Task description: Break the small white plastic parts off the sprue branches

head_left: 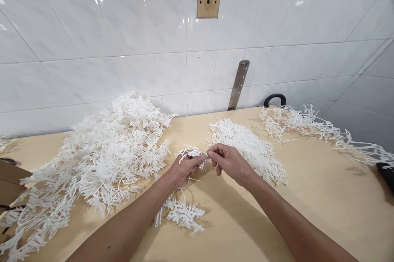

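Observation:
Over the middle of the table, my left hand (185, 167) is closed around a white branching plastic sprig (190, 152), whose twigs stick out above and below the fingers. My right hand (226, 160) meets it at the fingertips, thumb and forefinger pinched together at the sprig's end; what they pinch is too small to make out. Below my left hand lies a small clump of white sprigs (181, 212), with a thin stem rising toward the hand. Just behind my right hand is a flat pile of white pieces (246, 143).
A big heap of white branching sprigs (117, 151) covers the left of the table (310, 200). Loose white strands (308, 124) trail along the right. A black handle (275, 98) and a metal strip (239, 85) stand by the tiled wall. A brown box (11, 182) is far left.

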The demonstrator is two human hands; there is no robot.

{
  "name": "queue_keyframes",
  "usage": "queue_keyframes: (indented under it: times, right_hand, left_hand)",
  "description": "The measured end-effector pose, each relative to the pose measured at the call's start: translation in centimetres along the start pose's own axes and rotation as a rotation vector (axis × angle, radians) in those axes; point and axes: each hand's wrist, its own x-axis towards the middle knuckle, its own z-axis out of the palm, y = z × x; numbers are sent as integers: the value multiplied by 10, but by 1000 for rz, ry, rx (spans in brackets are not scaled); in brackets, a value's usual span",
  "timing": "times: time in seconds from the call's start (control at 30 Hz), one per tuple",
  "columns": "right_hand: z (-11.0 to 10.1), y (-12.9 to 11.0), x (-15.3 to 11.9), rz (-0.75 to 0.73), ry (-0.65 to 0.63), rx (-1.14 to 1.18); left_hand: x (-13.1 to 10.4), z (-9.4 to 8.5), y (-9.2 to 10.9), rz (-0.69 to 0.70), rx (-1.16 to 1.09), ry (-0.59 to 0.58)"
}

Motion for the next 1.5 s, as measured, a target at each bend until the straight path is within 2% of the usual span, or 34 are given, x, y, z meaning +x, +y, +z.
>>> queue_keyframes:
  times: [0.2,0.4,0.57,0.63,0.8,0.93,1.23,1.5]
  right_hand:
    - [0,-1,1,4,62,-120]
    - [-2,-5,-2,-94,86,-232]
    - [-3,-8,-4,-134,89,-253]
    - [-3,-6,-3,-187,109,-293]
    - [-3,1,-2,-429,185,-504]
    - [-1,3,-2,-515,208,-575]
    - [2,2,-2,-562,221,-559]
    - [5,6,-2,-460,227,-576]
  left_hand:
    - [2,-4,-4,-19,43,-22]
    - [3,-6,-7,-6,48,-34]
    - [4,-6,-8,15,27,1]
    - [4,-6,-8,11,18,11]
    - [5,-7,-9,19,60,-20]
    - [5,-7,-9,19,95,-35]
    - [1,-3,-3,27,113,-15]
    - [1,-3,-5,25,117,-4]
